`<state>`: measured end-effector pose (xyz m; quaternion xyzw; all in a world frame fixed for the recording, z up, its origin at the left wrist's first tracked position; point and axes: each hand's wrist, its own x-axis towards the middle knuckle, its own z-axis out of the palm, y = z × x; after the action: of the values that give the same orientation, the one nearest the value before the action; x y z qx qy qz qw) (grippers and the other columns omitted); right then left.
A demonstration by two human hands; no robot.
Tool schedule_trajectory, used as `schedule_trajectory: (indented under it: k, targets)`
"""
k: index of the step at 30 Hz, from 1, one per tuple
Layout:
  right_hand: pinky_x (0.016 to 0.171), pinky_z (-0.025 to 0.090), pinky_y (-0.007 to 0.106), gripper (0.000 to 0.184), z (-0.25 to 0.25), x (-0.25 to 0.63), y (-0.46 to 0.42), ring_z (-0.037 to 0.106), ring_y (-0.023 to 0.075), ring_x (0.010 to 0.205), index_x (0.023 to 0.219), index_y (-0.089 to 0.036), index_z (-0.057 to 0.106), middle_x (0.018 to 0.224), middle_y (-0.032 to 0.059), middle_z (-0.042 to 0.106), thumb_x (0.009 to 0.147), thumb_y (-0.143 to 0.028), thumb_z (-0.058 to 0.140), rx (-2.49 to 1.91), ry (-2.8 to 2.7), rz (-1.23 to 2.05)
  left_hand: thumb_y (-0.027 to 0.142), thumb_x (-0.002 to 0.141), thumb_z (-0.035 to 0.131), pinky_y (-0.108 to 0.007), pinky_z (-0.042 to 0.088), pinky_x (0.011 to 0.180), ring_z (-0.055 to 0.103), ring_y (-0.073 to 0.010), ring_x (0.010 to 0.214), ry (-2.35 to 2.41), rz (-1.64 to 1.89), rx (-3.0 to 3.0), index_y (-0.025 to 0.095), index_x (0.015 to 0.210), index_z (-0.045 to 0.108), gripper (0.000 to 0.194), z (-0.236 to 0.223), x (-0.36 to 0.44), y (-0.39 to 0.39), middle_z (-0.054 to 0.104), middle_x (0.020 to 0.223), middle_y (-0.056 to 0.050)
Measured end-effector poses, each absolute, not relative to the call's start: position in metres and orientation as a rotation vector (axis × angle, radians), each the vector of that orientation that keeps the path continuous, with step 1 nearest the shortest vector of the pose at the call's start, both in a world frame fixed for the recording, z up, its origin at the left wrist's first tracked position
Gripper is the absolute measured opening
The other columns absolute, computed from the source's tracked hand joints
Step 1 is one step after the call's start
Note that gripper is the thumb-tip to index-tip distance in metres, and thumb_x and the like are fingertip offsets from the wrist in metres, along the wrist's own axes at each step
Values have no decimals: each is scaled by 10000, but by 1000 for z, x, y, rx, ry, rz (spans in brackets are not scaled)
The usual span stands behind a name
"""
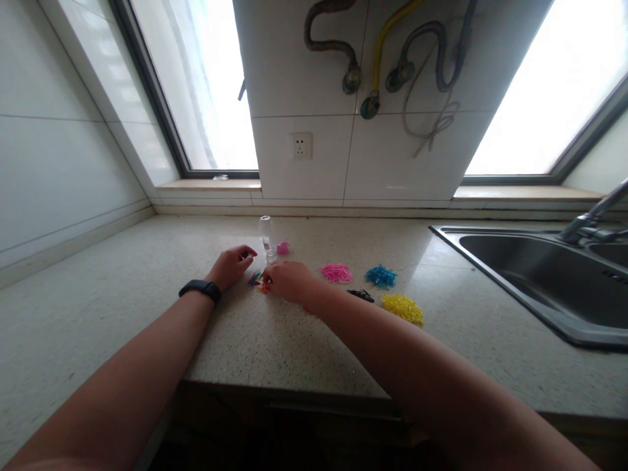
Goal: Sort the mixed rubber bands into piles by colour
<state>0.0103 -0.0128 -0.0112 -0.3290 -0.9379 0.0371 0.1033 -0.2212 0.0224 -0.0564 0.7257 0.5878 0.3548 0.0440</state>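
Observation:
My left hand (235,266), a dark band on its wrist, rests on the counter with fingers loosely curved and apart, holding nothing that I can see. Close beside it lies a small pile of mixed-colour pieces (255,280). My right hand (289,280) reaches across to that pile, its fingertips pinched together at the pile's right edge. What is between them is too small to make out. Just behind my hands a clear bottle (265,232) stands beside a pink cap (283,248). Some red pieces (307,310) show partly from under my right wrist.
Right of my hands lie sorted heaps of small pieces: pink (336,273), blue (381,276), black (361,296) and yellow (403,308), the last close to my right forearm. A steel sink (495,288) with a faucet (589,222) is at the right. A tiled wall (304,176) backs the counter.

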Motion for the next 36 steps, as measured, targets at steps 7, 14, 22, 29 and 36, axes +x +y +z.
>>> schedule_trajectory:
  k: [7,14,22,29,36]
  targets:
    - [813,496,354,293,-10,12,-12,676,276,963,1054,-151,728,1061,161,717,930,-279,497,-1062,-2781,108,336,846,519,-261,416,612,585,-159,633,1806,1085,2232,174,945,743,294,-57,-221,23,673,691,-22]
    - [813,465,311,256,-8,19,-10,671,235,946,1038,-163,744,1039,135,731,928,-289,550,-1025,-2727,199,324,839,521,-262,416,613,584,-158,631,1808,1082,2234,176,938,742,284,-56,-221,22,671,684,-22]
    - [722,433,242,160,0,45,-2,626,123,757,960,-150,761,867,55,745,855,-201,652,-772,-2421,701,315,822,536,-262,421,607,577,-152,619,1788,1094,2204,184,948,738,271,-57,-220,21,671,698,-13]
    - [554,398,216,230,20,102,-16,515,84,587,947,-138,738,702,11,656,820,-319,672,-886,-2114,1032,332,838,522,-261,418,602,575,-155,612,1786,1074,2204,178,940,736,283,-56,-220,21,653,664,-11]
    - [436,309,205,285,19,172,-27,419,66,480,924,-156,706,556,-41,537,764,-392,718,-953,-1814,1183,346,836,520,-253,412,584,571,-155,604,1782,1042,2222,176,946,730,292,-56,-221,20,650,658,-6]
